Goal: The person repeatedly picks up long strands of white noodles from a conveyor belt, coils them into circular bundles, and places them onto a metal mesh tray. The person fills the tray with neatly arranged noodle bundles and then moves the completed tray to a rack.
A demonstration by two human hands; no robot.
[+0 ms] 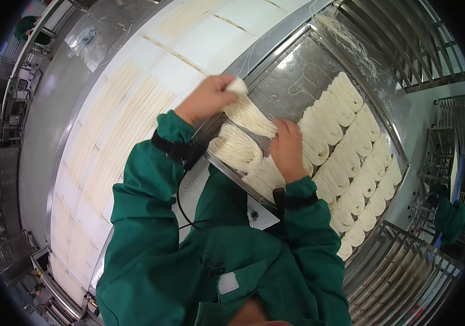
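A bundle of pale noodles [250,115] stretches between my hands above the near left corner of a metal mesh tray [276,81]. My left hand [206,99] is closed around its upper left end, where a whitish part beside the fingers is blurred. At the bundle's other end, my right hand [288,149] has its fingers closed on the strands; the fingertips are partly hidden. Just below lies a folded noodle bundle [236,148] in the tray corner, with another noodle bundle [264,178] by my right wrist. Rows of folded noodle portions [352,157] cover the tray's right side.
To the left runs a long white conveyor belt [151,60] carrying flat strips of noodles [129,125]. Loose strands [346,35] hang over the tray's far edge. Metal racks [406,43] stand at the right. A person in green [451,220] is far right.
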